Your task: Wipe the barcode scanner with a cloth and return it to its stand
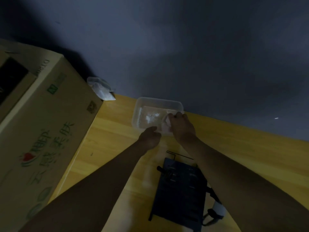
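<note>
A clear plastic container point(142, 104) sits on the yellow wooden table point(234, 148) near its far edge. My right hand point(182, 126) reaches over its near right corner and pinches a pale cloth point(165, 125) that hangs over the rim. My left hand point(150, 136) sits at the container's near edge, fingers curled against the same cloth. A dark flat device point(180, 195) with a cable lies on the table between my forearms; the scene is dim, and I cannot tell whether it is the scanner or its stand.
A large cardboard box point(38, 131) with green print fills the left side. Behind its far corner lies a second clear container point(100, 87). A thin black wire piece point(178, 154) lies just beyond the dark device. A dark wall rises behind the table.
</note>
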